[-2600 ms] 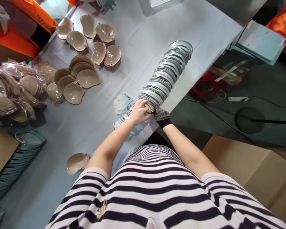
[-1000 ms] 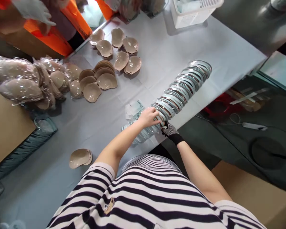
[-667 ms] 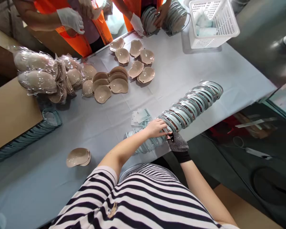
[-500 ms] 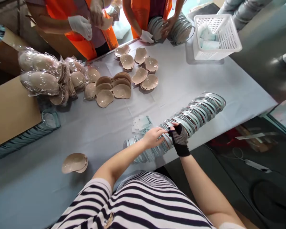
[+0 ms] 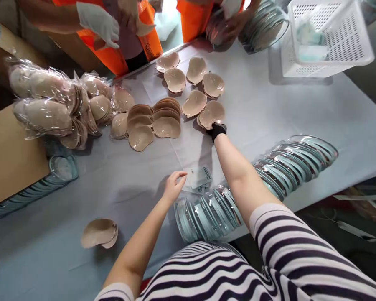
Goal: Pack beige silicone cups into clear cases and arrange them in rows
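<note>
My right hand (image 5: 217,129), in a black fingerless glove, is at the near rim of a beige bra cup (image 5: 212,113) and grips its edge; the fingertips are mostly hidden. That cup lies at the front of a group of shiny beige bra cups (image 5: 194,103). My bare left hand (image 5: 174,187) hovers beside the printed cards (image 5: 198,177), fingers slightly bent and apart, holding nothing. Below my right forearm runs a long row of clear plastic cases (image 5: 288,167). Nested pairs of beige cups (image 5: 166,126) lie left of the group.
Bagged cups (image 5: 45,115) are piled at the left, beside a cardboard box (image 5: 12,154) and more clear cases (image 5: 62,167). One beige cup pair (image 5: 99,233) lies front left. A white basket (image 5: 329,69) stands back right. Two co-workers in orange vests (image 5: 194,21) handle items across the table.
My right hand has left the row of clear cases and reached forward to the cup group. My left hand has drawn back leftward off the row. The view has shifted.
</note>
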{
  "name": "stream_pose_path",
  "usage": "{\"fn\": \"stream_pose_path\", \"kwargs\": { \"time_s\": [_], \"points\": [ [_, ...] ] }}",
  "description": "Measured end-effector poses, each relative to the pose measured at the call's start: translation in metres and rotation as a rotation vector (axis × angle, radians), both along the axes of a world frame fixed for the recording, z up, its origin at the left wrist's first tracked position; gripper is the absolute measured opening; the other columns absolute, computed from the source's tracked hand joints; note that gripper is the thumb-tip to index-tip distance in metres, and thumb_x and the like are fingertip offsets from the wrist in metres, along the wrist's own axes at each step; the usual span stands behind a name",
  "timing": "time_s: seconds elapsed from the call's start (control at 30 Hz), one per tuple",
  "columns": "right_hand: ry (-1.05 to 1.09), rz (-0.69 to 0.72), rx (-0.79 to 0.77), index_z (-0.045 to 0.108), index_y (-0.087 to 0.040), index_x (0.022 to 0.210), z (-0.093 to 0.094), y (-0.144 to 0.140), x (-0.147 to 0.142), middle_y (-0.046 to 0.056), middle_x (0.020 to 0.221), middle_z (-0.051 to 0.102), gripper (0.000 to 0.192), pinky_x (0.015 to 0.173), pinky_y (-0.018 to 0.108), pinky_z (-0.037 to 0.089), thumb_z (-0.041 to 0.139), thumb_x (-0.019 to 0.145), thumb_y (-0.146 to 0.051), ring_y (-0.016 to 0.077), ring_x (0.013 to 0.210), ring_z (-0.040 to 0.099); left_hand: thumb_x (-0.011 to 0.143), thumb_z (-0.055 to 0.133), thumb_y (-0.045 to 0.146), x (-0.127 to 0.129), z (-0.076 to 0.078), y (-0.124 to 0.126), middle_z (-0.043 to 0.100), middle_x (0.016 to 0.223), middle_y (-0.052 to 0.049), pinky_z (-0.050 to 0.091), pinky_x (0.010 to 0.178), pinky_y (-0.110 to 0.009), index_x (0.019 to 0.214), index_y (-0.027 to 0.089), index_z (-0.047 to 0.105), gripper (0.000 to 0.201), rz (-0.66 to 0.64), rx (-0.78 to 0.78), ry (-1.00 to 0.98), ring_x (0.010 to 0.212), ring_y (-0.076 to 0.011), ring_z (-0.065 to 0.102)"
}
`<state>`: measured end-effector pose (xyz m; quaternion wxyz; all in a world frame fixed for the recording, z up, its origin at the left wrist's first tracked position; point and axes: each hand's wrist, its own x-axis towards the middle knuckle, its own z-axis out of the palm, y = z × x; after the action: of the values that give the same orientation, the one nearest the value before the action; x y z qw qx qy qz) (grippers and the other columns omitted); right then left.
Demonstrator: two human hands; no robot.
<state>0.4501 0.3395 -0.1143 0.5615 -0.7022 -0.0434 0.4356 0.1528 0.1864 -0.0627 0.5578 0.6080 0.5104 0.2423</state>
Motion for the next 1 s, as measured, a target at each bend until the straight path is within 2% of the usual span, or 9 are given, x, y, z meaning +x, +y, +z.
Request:
{"fn": "stream_pose_path", "kwargs": {
  "time_s": [0.13, 0.2, 0.33, 0.43, 0.57, 0.67, 0.77, 0.87, 1.0],
  "points": [
    [-0.03, -0.115, -0.052, 0.045, -0.024, 0.104, 0.006, -0.053, 0.005, -0.005, 0.085, 0.055, 0.026, 0.058, 0.026, 0.057, 0.051, 0.08, -0.021, 0.0078, 0.062, 0.056, 0.074, 0.074, 0.04, 0.009, -0.011, 0.013, 0.069, 0.108, -0.009, 0.048, 0.094, -0.037, 0.1, 0.022, 0.07, 0.032, 0.205, -0.408, -0.248, 0.103, -0.023, 0.063],
    [-0.054, 0.093, -0.004, 0.049, -0.024, 0.102, 0.016, -0.094, -0.006, -0.004, 0.084, 0.059, 0.026, 0.058, 0.029, 0.058, 0.055, 0.076, -0.024, 0.0102, 0.064, 0.058, 0.075, 0.074, 0.047, 0.016, -0.011, 0.016, 0.066, 0.121, -0.009, 0.05, 0.094, -0.041, 0.111, 0.025, 0.065, 0.043, 0.287, -0.655, -0.423, 0.111, -0.0247, 0.062],
    [-0.105, 0.777, 0.07, 0.061, -0.019, 0.092, 0.035, -0.155, -0.049, 0.0, 0.081, 0.067, 0.028, 0.067, 0.033, 0.058, 0.069, 0.068, -0.03, 0.0161, 0.072, 0.061, 0.08, 0.068, 0.049, 0.023, -0.01, 0.014, 0.067, 0.12, -0.011, 0.053, 0.095, -0.048, 0.116, 0.022, 0.061, 0.045, 0.349, -0.931, -0.629, 0.111, -0.0278, 0.064],
    [-0.212, 1.121, 0.105, 0.067, -0.017, 0.101, 0.039, -0.164, -0.074, 0.006, 0.094, 0.073, 0.031, 0.079, 0.034, 0.056, 0.062, 0.08, -0.04, 0.0192, 0.086, 0.065, 0.078, 0.071, 0.033, 0.01, -0.011, 0.005, 0.071, 0.107, -0.012, 0.053, 0.098, -0.046, 0.111, 0.016, 0.062, 0.038, 0.531, -0.941, -0.607, 0.105, -0.0277, 0.067],
    [-0.902, 1.39, -0.214, 0.065, -0.019, 0.119, 0.033, -0.158, -0.085, 0.015, 0.118, 0.069, 0.047, 0.097, 0.045, 0.044, 0.072, 0.074, -0.029, 0.0295, 0.111, 0.062, 0.084, 0.065, 0.029, -0.024, -0.005, -0.012, 0.073, 0.103, -0.01, 0.053, 0.096, -0.055, 0.114, 0.021, 0.06, 0.032, 0.686, -0.959, -0.651, 0.102, -0.0296, 0.069],
    [-1.239, 1.574, -0.388, 0.065, -0.015, 0.119, 0.028, -0.161, -0.092, 0.021, 0.113, 0.07, 0.048, 0.097, 0.047, 0.04, 0.072, 0.072, -0.02, 0.0343, 0.11, 0.062, 0.087, 0.061, 0.028, -0.043, 0.0, -0.026, 0.074, 0.103, -0.01, 0.054, 0.095, -0.054, 0.116, 0.02, 0.06, 0.03, 0.745, -0.979, -0.675, 0.102, -0.0289, 0.069],
    [-1.285, 1.624, -0.354, 0.066, -0.016, 0.118, 0.034, -0.168, -0.095, 0.019, 0.111, 0.071, 0.035, 0.088, 0.041, 0.043, 0.057, 0.084, -0.018, 0.0303, 0.101, 0.066, 0.085, 0.064, 0.025, -0.052, 0.002, -0.037, 0.073, 0.105, -0.01, 0.055, 0.095, -0.05, 0.116, 0.019, 0.06, 0.031, 0.798, -0.93, -0.645, 0.103, -0.0271, 0.069],
    [-1.335, 1.622, -0.277, 0.072, -0.017, 0.107, 0.061, -0.169, -0.086, 0.017, 0.108, 0.072, 0.029, 0.09, 0.043, 0.042, 0.053, 0.085, -0.016, 0.0289, 0.098, 0.066, 0.08, 0.069, 0.019, -0.058, 0.002, -0.043, 0.073, 0.102, -0.01, 0.055, 0.095, -0.045, 0.108, 0.016, 0.063, 0.028, 0.861, -0.809, -0.574, 0.099, -0.0245, 0.07],
    [-1.435, 1.603, 0.004, 0.073, -0.021, 0.08, 0.129, -0.169, -0.091, 0.008, 0.086, 0.073, 0.013, 0.109, 0.06, 0.022, 0.064, 0.076, -0.013, 0.0303, 0.11, 0.057, 0.074, 0.074, 0.014, -0.064, 0.01, -0.049, 0.074, 0.095, -0.009, 0.054, 0.097, -0.043, 0.101, 0.014, 0.066, 0.028, 0.785, -0.699, -0.523, 0.094, -0.0231, 0.071]
  ]
}}
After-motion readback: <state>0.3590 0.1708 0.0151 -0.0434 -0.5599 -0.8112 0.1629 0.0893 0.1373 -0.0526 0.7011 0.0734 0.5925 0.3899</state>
